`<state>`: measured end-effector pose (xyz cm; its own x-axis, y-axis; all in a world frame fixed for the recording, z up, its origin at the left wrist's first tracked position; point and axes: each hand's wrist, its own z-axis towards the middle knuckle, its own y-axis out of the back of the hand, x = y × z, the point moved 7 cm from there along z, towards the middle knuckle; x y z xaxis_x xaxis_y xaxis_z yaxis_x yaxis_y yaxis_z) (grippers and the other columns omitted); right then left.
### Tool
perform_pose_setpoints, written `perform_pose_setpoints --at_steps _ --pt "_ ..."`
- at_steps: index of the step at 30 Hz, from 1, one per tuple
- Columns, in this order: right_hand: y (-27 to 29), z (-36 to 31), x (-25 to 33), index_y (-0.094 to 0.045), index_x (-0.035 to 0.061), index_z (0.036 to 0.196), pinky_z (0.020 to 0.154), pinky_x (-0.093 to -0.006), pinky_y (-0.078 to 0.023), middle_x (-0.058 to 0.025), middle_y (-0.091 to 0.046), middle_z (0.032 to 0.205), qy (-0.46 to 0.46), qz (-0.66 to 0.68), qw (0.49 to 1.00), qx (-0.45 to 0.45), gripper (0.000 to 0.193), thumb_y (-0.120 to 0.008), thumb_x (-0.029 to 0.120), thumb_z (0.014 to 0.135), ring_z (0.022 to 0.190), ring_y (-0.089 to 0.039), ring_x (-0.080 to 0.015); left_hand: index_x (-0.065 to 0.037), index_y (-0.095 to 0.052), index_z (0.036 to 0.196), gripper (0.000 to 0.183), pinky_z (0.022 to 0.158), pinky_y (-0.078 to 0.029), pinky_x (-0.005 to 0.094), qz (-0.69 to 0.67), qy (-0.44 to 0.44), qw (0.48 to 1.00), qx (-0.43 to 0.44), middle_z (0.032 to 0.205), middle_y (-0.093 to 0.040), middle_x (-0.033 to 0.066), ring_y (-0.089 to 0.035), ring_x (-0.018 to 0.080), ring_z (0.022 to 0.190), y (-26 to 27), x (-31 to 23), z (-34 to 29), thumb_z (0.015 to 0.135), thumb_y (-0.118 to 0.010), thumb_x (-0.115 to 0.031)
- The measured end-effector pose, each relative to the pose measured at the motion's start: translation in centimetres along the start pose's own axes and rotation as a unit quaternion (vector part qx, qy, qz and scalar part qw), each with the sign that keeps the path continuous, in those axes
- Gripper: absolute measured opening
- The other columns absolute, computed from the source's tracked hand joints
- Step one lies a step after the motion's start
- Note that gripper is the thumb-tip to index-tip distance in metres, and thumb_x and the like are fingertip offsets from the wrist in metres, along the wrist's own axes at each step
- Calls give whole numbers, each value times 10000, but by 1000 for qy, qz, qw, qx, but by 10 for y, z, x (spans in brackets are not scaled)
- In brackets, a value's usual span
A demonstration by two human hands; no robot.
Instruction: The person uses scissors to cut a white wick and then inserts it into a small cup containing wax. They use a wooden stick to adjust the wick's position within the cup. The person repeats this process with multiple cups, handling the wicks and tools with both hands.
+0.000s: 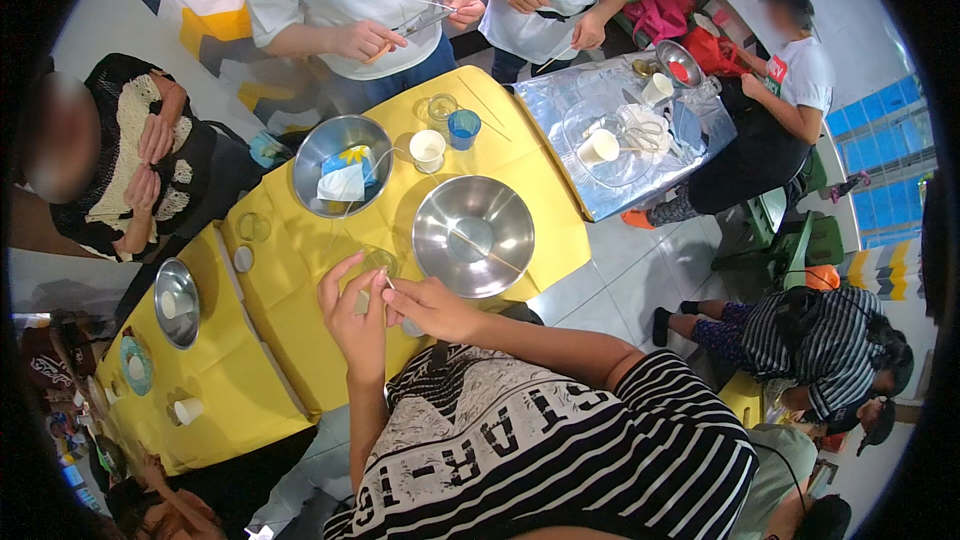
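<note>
Thin white piece: was held above the near side of the bench, where the fingertips of both hands were brought together.
Left hand: was raised with its wrist at six o'clock; the fingertips nearest the right hand were clamped on the piece, the others spread apart.
Right hand: was reached in from nearly four o'clock; its fingers were pressed together on the same piece.
Clear glass: was partly hidden just beyond the hands, at twelve o'clock.
Steel bowl: was set at two o'clock, a thin stick laid inside.
Second bowl: was placed at eleven o'clock, with a blue packet contained.
White cup, blue glass: were stood near one o'clock, side by side.
</note>
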<state>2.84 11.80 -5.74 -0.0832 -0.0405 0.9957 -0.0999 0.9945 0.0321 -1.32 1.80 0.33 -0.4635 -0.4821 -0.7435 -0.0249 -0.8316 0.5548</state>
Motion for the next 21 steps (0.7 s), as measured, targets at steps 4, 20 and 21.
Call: perform_pose_setpoints --at_steps 4,20,21 --pt "-2 0 -3 -578 24 1016 669 -325 -504 -109 -655 740 7 6 1000 -6 406 -399 387 979 718 -661 -230 -26 -689 856 79 893 -407 358 13 -5 1000 3 1080 -604 92 -535 254 1014 3 -3 0 801 -668 -78" --pt "-23 0 -1 -572 1 996 697 -313 -491 -99 -641 758 -1 38 999 4 372 -396 329 989 727 -629 -201 -21 -690 862 82 878 -418 351 38 -14 999 1 1084 -607 93 -536 249 1005 23 -1 -5 792 -677 -62" --pt "-23 0 -1 -571 1 998 696 -312 -491 -98 -641 758 -1 35 999 6 371 -396 328 989 725 -628 -199 -20 -689 863 83 877 -418 350 37 -13 999 0 1084 -608 93 -536 249 1005 24 -1 -5 793 -677 -62"
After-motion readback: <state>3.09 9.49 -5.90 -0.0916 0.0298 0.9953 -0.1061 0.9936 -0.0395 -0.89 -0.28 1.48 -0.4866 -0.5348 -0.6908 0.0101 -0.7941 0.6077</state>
